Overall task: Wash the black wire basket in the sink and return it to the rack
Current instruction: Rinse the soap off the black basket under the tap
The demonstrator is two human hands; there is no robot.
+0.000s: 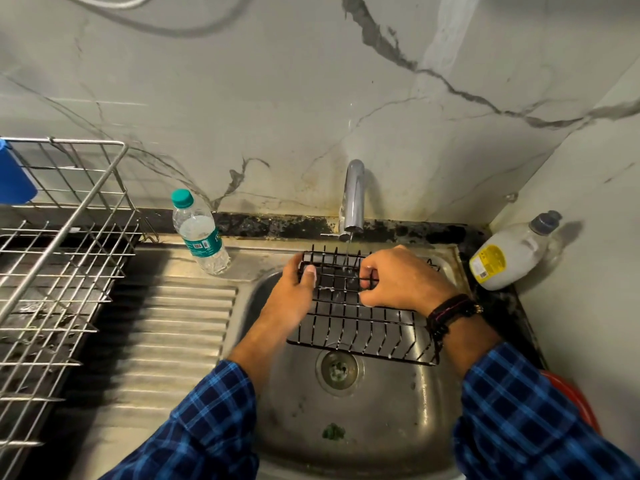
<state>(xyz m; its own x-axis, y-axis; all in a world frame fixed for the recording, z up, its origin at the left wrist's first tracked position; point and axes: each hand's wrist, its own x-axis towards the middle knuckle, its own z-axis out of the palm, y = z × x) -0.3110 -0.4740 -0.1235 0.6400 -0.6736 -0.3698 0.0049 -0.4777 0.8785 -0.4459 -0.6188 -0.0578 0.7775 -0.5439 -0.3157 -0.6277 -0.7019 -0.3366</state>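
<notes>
Blue-checked sleeves (194,427) frame the stainless steel sink (381,431), where the black wire basket (363,327) lies tilted under a thin stream from the chrome tap (353,199), so I judge washing is in hand. My left grip (294,292) clasps the basket's far left corner, thumb on top, while my right grip (405,282) arches over the upper wires, fingers curled round one, possibly rubbing rather than clamping. Next I'd rinse all sides, then carry it left to the silver wire rack (62,271).
</notes>
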